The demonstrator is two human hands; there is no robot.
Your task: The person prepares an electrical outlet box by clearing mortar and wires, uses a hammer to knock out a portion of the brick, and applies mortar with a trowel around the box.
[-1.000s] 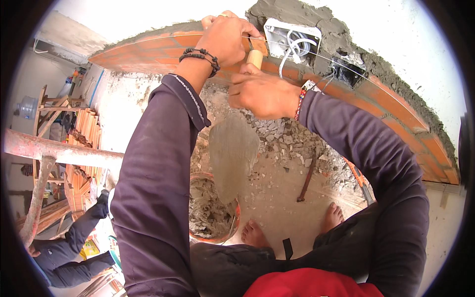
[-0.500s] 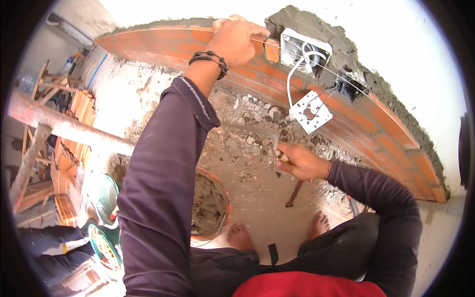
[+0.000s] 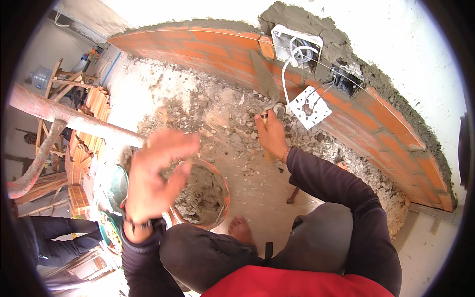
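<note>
Right fingers grip a trowel — its handle mostly hidden; left fingers (motion-blurred) spread, empty.

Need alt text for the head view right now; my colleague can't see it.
The right hand grips a trowel pointing toward a brick wall; the left hand, open and blurred, partly covers a mortar bucket. A white box in the wall holds cable; a white plate hangs below.

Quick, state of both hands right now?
Left hand: open, motion-blurred, nothing visible in its grasp.
Right hand: closed around the handle of the trowel.
</note>
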